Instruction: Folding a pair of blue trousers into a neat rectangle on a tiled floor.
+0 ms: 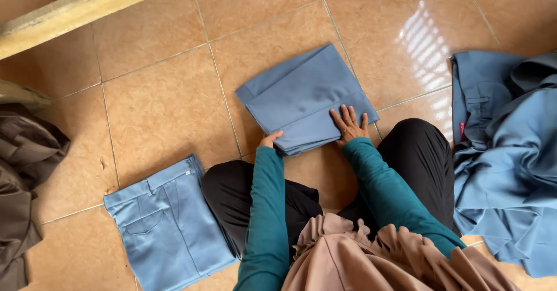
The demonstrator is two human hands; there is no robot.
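A folded blue garment (304,96) lies on the tiled floor (162,105) in front of my knees. My right hand (348,124) rests flat on its near right corner, fingers spread. My left hand (269,139) touches its near left edge, fingers curled under the fabric. Both arms wear teal sleeves, and I sit on the floor in black trousers.
Folded light blue trousers (168,227) lie at my left knee. A loose heap of blue garments (505,163) spreads on the right. Dark brown cloth (23,175) is piled at the far left. A wooden ledge (75,9) runs along the top left.
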